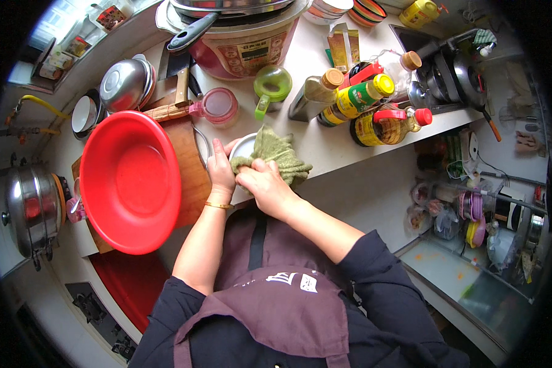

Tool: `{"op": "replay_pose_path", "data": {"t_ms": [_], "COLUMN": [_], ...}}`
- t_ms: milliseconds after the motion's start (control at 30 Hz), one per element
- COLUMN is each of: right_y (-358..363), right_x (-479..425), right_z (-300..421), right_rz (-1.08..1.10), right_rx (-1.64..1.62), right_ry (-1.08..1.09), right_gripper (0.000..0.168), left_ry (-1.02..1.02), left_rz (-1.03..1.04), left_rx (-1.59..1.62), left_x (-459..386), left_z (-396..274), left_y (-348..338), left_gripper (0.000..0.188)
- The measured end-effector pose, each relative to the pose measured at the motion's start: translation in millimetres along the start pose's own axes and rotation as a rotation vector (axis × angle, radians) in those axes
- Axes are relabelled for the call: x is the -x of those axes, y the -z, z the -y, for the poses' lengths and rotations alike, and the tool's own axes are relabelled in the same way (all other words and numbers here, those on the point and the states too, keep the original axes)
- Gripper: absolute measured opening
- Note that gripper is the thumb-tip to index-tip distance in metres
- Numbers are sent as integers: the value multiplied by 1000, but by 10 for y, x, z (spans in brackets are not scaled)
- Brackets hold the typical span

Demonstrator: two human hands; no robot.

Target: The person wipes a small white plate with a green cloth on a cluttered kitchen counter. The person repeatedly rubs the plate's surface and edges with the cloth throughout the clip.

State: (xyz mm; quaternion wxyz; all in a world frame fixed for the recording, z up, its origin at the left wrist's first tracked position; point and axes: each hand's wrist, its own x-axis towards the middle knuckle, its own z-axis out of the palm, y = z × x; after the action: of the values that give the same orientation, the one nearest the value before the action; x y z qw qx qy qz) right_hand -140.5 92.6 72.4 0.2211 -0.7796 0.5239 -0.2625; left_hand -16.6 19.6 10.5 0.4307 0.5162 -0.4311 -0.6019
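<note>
A small whitish round dish or lid (244,146) is at the counter's front edge, partly covered by a green cloth (276,149). My left hand (221,168) steadies it from the left side, thumb and fingers around its rim. In my right hand (267,184) the green cloth is bunched and pressed against the near part of the dish. The fingers hide much of the dish, so its full shape cannot be told. Just left of my left hand lies a wooden cutting board (191,161), with a red plastic basin (145,184) resting on it.
Beyond my hands stand a pink-lidded jar (220,106), a green-handled container (273,85) and several sauce bottles (356,99). A large electric cooker (244,50) is at the back. A cleaver with a wooden handle (182,87) lies near stacked metal bowls (124,83).
</note>
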Motion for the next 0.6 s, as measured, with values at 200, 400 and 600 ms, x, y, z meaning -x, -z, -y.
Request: {"op": "replay_pose_path", "data": {"t_ms": [200, 400, 600], "right_y": [-18, 59, -9], "right_x": [116, -113, -71], "right_z": [85, -61, -20], "right_rz": [-90, -226, -199], "right_rx": [103, 326, 332], "right_ry": [12, -219, -184], "right_gripper": [16, 21, 20], "left_ry": [7, -66, -106], "left_rz": [-15, -36, -105], "left_rx": [17, -110, -104], "left_x": [-21, 17, 20], "left_z": [29, 16, 36], "left_y": [18, 26, -31], "left_gripper": [73, 70, 57]}}
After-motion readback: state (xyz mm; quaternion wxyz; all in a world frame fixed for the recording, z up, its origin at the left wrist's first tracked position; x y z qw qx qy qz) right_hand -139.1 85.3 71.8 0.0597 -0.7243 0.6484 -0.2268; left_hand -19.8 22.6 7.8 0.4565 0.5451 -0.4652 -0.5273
